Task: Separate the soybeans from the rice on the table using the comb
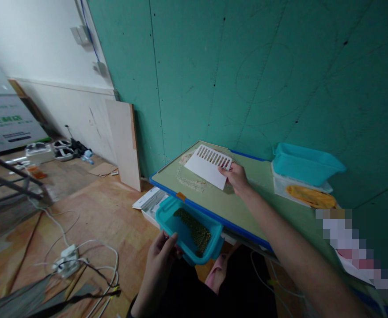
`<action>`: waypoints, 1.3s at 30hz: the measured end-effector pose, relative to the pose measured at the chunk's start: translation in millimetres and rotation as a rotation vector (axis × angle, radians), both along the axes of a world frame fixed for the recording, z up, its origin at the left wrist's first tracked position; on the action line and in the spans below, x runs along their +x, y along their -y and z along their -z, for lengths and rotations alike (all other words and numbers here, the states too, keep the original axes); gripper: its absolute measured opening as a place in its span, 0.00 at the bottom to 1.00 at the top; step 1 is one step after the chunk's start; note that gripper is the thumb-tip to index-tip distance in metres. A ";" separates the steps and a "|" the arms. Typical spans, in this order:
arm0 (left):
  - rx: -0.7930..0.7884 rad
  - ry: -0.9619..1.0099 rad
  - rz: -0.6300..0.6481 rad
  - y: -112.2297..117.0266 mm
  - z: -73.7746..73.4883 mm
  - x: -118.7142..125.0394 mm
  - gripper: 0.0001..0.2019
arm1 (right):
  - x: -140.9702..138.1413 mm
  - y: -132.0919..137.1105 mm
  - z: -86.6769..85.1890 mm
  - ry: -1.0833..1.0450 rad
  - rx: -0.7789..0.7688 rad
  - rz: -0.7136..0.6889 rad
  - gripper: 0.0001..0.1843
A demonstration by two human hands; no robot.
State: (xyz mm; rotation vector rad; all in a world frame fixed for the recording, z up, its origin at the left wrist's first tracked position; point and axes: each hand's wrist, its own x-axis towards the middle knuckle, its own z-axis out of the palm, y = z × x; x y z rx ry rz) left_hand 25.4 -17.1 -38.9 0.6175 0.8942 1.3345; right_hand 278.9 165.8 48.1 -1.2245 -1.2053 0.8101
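Note:
My right hand (236,177) grips the right end of a flat white slotted scraper (207,170), held over the tabletop with its row of slots facing the wall. Under and around the scraper, small pale grains (190,180) lie scattered on the green table (250,207). In my left hand (164,249) is the near rim of a turquoise plastic tub (170,223), pinched between thumb and fingers. The tub hangs just below the table's blue front edge, tilted, and dark green beans (195,232) cover part of its bottom.
Another turquoise tub (308,163) stands at the table's right rear, on white material beside a yellow cloth-like item (311,196). A white box (150,205) sits below the left edge. Cables and a power strip (68,260) lie on the floor; a board (124,143) leans on the wall.

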 end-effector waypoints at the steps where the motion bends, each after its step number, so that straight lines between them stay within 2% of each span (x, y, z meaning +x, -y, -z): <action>1: 0.002 -0.007 0.004 -0.1 -0.1 -0.5 0.16 | 1.9 -1.1 0.1 0.005 0.009 0.008 0.23; 8: -0.021 -0.023 -0.011 -1.9 -1.2 -1.6 0.17 | 5.5 -5.6 6.6 0.039 -0.020 0.008 0.23; 13: -0.026 -0.017 -0.018 -1.4 -0.8 -1.3 0.17 | 0.9 -3.8 9.8 -0.012 -0.077 -0.058 0.25; 25: -0.011 -0.013 -0.010 0.5 -0.8 -2.7 0.15 | -14.8 15.2 -2.7 -0.166 -0.162 -0.159 0.23; 30: -0.001 -0.031 -0.012 2.2 -3.1 -2.9 0.16 | -17.4 18.9 -5.5 -0.168 -0.168 -0.166 0.23; 39: 0.017 -0.014 -0.011 -1.2 2.7 -3.0 0.15 | -20.4 20.3 -5.0 -0.161 -0.165 -0.214 0.25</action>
